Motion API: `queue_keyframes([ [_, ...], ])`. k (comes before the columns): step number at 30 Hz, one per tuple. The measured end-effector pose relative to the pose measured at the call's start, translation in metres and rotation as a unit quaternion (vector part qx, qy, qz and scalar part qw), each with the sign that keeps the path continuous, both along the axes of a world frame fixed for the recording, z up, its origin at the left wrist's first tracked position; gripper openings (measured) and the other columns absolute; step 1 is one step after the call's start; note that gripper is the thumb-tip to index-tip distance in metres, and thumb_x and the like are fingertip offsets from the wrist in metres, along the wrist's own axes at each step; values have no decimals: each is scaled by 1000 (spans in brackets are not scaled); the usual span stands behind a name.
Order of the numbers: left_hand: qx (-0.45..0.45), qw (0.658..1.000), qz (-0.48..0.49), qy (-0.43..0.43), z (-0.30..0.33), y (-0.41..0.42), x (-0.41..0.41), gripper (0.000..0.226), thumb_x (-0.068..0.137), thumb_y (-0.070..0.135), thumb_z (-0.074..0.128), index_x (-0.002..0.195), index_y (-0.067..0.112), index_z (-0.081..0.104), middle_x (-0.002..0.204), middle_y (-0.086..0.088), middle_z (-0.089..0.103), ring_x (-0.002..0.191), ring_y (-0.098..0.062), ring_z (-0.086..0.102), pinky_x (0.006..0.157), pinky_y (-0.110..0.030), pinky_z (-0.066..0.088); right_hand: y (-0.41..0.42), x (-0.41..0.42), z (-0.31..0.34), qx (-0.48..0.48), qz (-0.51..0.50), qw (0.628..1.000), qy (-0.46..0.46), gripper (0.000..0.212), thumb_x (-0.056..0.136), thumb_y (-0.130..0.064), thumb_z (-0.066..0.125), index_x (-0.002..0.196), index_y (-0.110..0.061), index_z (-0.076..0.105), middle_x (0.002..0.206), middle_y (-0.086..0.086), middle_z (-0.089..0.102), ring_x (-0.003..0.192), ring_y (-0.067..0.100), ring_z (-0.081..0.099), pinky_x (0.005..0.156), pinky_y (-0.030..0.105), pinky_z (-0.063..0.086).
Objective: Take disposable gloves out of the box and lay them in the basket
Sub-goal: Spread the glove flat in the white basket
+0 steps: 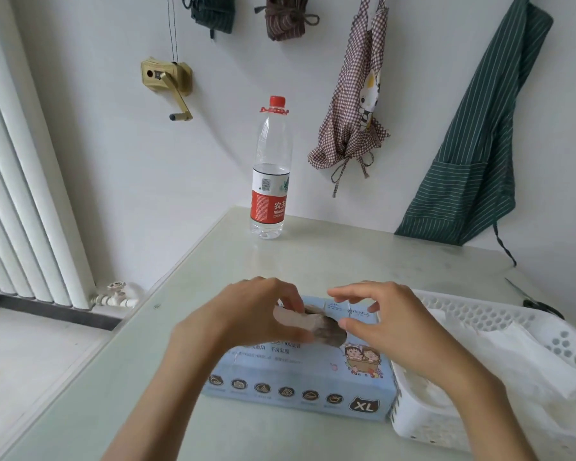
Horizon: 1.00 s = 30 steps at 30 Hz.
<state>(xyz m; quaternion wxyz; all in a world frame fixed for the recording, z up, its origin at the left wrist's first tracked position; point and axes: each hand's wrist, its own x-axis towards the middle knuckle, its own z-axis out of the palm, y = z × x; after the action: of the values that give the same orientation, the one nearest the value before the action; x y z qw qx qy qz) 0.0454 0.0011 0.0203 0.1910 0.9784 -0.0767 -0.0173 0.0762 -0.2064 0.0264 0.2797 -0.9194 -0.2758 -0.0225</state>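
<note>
The blue glove box (pixel 300 380) lies flat on the table (pixel 313 254), its oval opening facing up, with the white basket (pixel 479 314) touching or just beside its right end. The left hand (pixel 256 314) pinches a pale, crumpled glove (pixel 296 321) at the mouth of the opening — thumb below, fingers curled over the top. The right hand (pixel 386 324) hovers over the box with its fingers apart and loosely bent, holding nothing; whether its thumb touches the carton cannot be told.

The main risk, as I judge it, is the box itself. It looks light, and nothing visibly pins it down, so a firm pull could lift or slide the whole carton instead of freeing the glove. If the right hand does not press on the lid, the box may tip toward the left hand.

A second risk is a clump — thin gloves cling, and one tug may drag several out at once, spilling them onto the table rather than into the basket. The glove could also stretch or tear on the edge of the opening if pulled sideways.

The basket already holds white, filmy material (pixel 512 354), heaped toward its near side; a fresh glove dropped carelessly may slide off that heap and over the rim. The water bottle (pixel 270 168) stands well apart at the back, out of harm's way.
</note>
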Motion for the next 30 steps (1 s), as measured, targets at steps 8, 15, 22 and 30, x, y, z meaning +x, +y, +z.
queue_keyframes([
  [8,-24,996,19,-86,2,5,4,12,93,33,57,97,31,68,97,17,67,88,-2,61,81,-24,50,18,1,-17,-98,-2,993,-60,36,91,-34,58,126,-43,54,115,-17,55,115,5,44,81,21,34],
  [15,-218,959,54,-175,21,25,-3,17,91,39,54,93,27,66,93,17,68,86,1,62,84,-26,49,20,8,-22,74,-29,997,-20,14,87,-39,64,81,-27,68,84,-13,66,81,1,58,74,26,48],
  [22,-55,997,6,-48,23,0,-16,86,67,72,59,139,36,28,131,25,35,123,2,37,103,-26,36,16,6,-9,179,-20,979,92,10,82,-24,73,91,-27,76,77,-10,73,71,0,65,67,16,50],
  [30,-181,975,37,-120,16,18,-2,10,89,33,61,96,26,65,96,13,69,85,-5,64,78,-30,53,-13,8,14,182,-28,976,119,8,77,-28,77,84,-25,77,80,-7,74,82,10,68,73,13,49],
])
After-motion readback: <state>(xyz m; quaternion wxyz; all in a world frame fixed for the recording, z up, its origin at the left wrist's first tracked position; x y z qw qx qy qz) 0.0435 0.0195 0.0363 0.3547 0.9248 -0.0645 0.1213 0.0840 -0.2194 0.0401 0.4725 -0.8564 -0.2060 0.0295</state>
